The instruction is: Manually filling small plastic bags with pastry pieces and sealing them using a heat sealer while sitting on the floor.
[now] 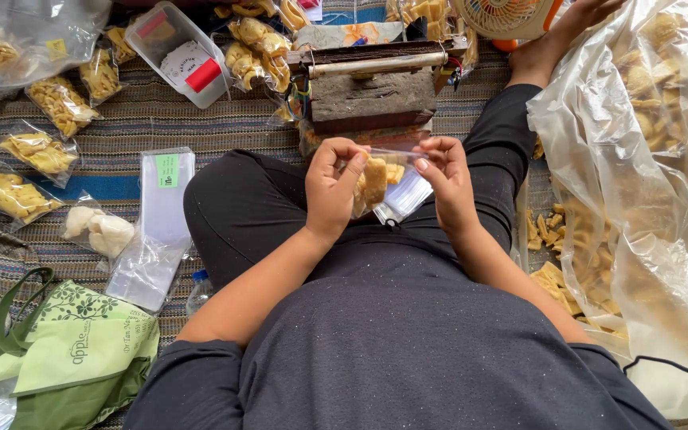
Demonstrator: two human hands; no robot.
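Holding a small clear bag of yellow fried snacks above the lap, the left hand and the right hand each pinched one side of its open top, fingers closed on the plastic. The bag hung between the two hands, just in front of a wooden heat sealer with a metal bar along its top, which stood on the striped woven mat beyond the knees. Nothing lay between the bag and the sealer.

To the right, a large clear sack full of the same snacks sagged against the leg, with loose pieces spilled near its mouth. An orange and white fan stood beyond the sealer, beside a bare foot.

To the left, a stack of empty clear bags lay close to the knee, a green label on top. Beyond it, several filled snack packets were scattered over the mat, along with a packet of pale white crackers. A clear plastic box with red items sat farther off. A green cloth tote lay at the lower left corner
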